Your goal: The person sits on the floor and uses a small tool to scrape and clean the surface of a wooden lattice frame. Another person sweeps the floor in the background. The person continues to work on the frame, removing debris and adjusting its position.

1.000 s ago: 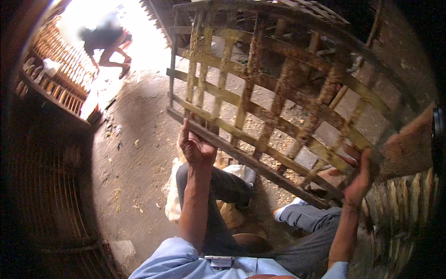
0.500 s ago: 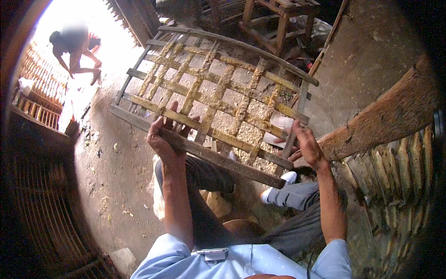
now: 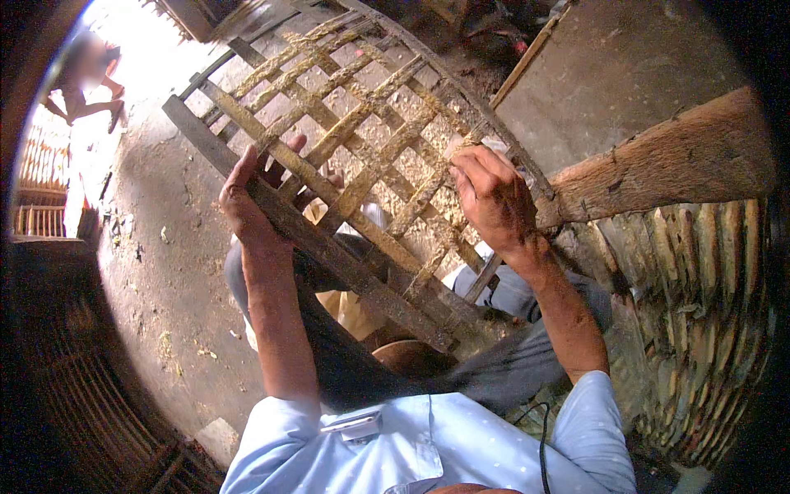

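Observation:
A wooden lattice frame (image 3: 360,198) lies tilted over my lap, its crossed slats coated in a rough yellowish crust. My left hand (image 3: 257,193) grips the dark near-side bar, thumb on top and fingers reaching under through the gaps. My right hand (image 3: 498,189) is over the right part of the lattice. Its fingers are pinched together against a crusted slat, and whatever is between the fingertips is hidden. Pale crumbly bits show through the openings beneath the frame.
Another person (image 3: 86,78) crouches in the bright opening at far left. A thick rough log (image 3: 666,165) slants in from the right, above a stack of curved ribbed pieces (image 3: 699,305). A round brown bowl-like thing (image 3: 411,357) sits between my legs. Debris dots the floor (image 3: 164,272).
The lattice frame has turned clockwise and shifted left. My right hand has left the frame's right edge and moved up and inward onto the slats; my left hand keeps its grip.

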Tool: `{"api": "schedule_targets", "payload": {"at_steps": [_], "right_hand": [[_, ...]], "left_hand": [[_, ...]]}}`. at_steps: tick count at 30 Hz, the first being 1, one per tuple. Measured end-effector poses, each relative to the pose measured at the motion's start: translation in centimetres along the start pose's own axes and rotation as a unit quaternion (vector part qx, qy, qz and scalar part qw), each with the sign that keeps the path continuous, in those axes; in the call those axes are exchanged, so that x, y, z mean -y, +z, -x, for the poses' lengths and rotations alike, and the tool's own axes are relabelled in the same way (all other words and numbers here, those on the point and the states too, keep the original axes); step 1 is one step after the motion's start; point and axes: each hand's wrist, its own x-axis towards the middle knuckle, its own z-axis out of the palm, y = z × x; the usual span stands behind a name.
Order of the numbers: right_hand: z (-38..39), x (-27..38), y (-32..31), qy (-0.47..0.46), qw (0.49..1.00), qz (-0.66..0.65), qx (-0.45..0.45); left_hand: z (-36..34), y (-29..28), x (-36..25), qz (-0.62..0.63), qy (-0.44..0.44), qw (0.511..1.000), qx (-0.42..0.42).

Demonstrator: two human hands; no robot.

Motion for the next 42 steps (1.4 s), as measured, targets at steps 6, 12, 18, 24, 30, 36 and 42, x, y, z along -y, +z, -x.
{"api": "schedule_targets", "payload": {"at_steps": [6,12,18,24,30,36,42], "right_hand": [[0.5,1.3,0.9,-0.007,0.999,0.045,0.009],[2.1,3.0,2.1,-0.009,0.996,-0.083,0.023],[1.7,0.2,1.3,-0.028,0.999,-0.025,-0.007],[2.0,0.7,0.2,-0.108,0.992,-0.046,0.053],[-0.5,-6.0,-1.9,0.075,0.990,0.071,-0.098],[-1.6,-6.1,-5.0,0.275,0.869,-0.406,0.068],[-1.4,-6.8,-6.8,0.281,0.896,-0.343,0.018]], "left_hand": [[-0.2,-0.5,0.0,-0.040,-0.002,0.999,0.006],[-0.8,-3.2,1.7,0.003,0.082,0.992,0.097],[-0.5,-0.4,0.5,-0.016,-0.017,1.000,-0.014],[-1.0,-1.2,0.9,-0.021,0.022,0.999,0.008],[-0.7,-1.0,-1.1,-0.055,-0.011,0.997,0.049],[-0.7,-2.4,-0.4,-0.061,-0.005,0.993,0.097],[-2.1,0.2,2.3,-0.218,-0.001,0.975,-0.046]]}}
